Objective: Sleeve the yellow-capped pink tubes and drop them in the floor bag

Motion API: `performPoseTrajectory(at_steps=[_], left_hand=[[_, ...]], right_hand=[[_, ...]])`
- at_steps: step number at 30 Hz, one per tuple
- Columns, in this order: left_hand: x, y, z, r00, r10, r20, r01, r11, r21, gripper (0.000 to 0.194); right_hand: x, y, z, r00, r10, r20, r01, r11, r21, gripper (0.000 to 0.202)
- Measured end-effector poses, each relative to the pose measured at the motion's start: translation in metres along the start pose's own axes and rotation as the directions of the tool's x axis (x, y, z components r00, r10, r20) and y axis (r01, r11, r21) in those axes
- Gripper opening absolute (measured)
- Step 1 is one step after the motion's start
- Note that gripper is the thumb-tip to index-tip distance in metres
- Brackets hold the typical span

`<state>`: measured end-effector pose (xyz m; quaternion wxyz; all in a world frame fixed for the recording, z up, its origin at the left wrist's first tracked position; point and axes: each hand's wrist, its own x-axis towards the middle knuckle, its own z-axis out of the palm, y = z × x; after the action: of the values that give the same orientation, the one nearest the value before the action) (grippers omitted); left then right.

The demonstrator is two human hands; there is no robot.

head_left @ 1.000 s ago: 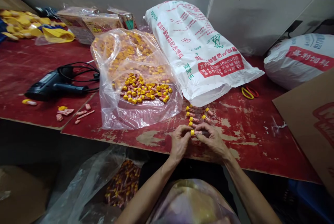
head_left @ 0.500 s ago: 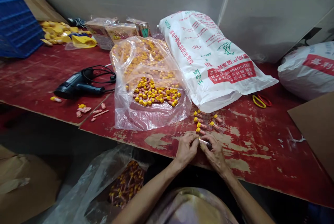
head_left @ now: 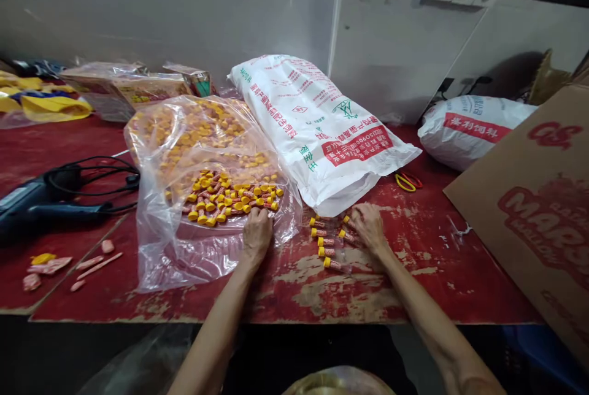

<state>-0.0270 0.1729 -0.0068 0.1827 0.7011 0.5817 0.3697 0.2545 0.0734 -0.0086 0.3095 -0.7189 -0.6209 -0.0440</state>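
Note:
My left hand (head_left: 257, 233), fingers curled, reaches to the front edge of a pile of small yellow-capped tubes (head_left: 221, 202) with pinkish contents. The pile lies at the mouth of a large clear plastic bag (head_left: 170, 260). Whatever is in those fingers is hidden. My right hand (head_left: 369, 226) is closed beside the open end of a white printed sack (head_left: 329, 195), at the right of several yellow-capped tubes (head_left: 326, 252) in clear wrapping, set in two rows. Its fingertips are partly hidden, and I cannot make out what they grip.
A heat gun (head_left: 59, 199) with a coiled cord lies left. Pink pieces (head_left: 92, 262) sit near the front edge. Scissors (head_left: 407, 182) with yellow and red handles lie right of the sack. A cardboard box (head_left: 529, 211) and another white sack (head_left: 473, 128) stand right.
My hands were together at the table edge, holding a small tube. Now they are apart: the left at the bag's pile, the right by the wrapped tubes. The view has turned right.

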Motion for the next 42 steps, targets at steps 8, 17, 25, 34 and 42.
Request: performPoseTrajectory(at_steps=[8,17,25,34,42], left_hand=[[-0.043,-0.001,-0.010,0.971,-0.194,-0.142,0.146,0.945,-0.292,0.015],[-0.093,0.035,-0.004,0.882,-0.417,0.219,0.372,0.332,-0.867,0.031],[-0.118,0.086,0.019,0.879,-0.299,0.372,0.443,0.221,-0.869,0.022],[-0.132,0.090,0.021,0.889,-0.352,0.291,0.406,0.319,-0.856,0.020],[-0.154,0.104,0.029,0.932,-0.234,0.276,0.358,0.487,-0.797,0.025]], right_hand=[[0.108,-0.022,0.073,0.979,-0.091,0.185,0.081,0.995,0.061,0.023],[0.047,-0.006,0.008,0.950,-0.119,0.290,0.095,0.991,0.093,0.027],[-0.047,-0.029,-0.052,0.876,-0.242,0.418,-0.014,0.852,0.524,0.029],[-0.064,-0.040,-0.037,0.910,-0.309,0.277,0.162,0.878,0.450,0.026],[-0.075,-0.055,-0.030,0.944,-0.251,0.213,0.141,0.892,0.430,0.024]])
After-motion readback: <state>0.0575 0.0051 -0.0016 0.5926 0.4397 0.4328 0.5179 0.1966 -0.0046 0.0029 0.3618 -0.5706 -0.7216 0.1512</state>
